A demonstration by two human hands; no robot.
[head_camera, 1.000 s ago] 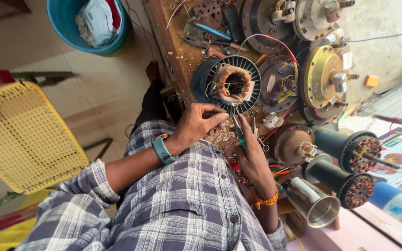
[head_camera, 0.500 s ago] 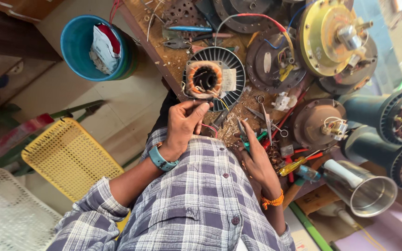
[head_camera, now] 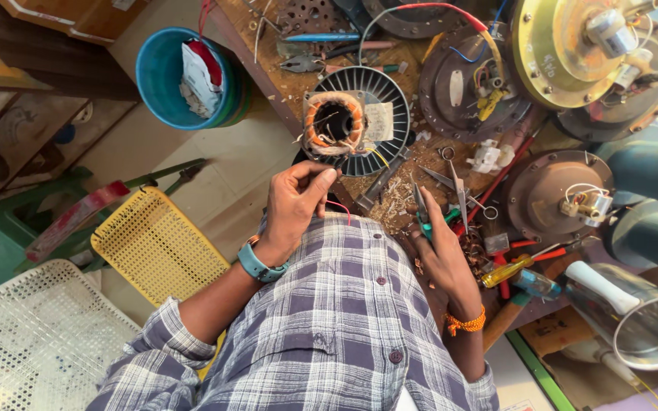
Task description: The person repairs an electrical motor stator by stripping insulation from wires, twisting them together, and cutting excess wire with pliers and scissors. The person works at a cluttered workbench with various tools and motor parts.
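Left hand [head_camera: 295, 205] pinched shut on a thin red wire [head_camera: 340, 207]; right hand [head_camera: 442, 245] clamped on teal-handled pliers [head_camera: 423, 215], well apart. Just beyond the left fingertips, a copper-wound stator [head_camera: 352, 122]. Past the right hand, scissors [head_camera: 457, 183]; farther off, a blue bucket [head_camera: 163, 80].

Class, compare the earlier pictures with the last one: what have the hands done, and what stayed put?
The left hand has lifted off the bench, pinching a thin red wire. The right hand stays low, holding green-handled pliers. The copper-wound stator and scissors have not moved.

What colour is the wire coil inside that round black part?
Coppery orange; the coil sits inside the black finned stator, seen from the head view.
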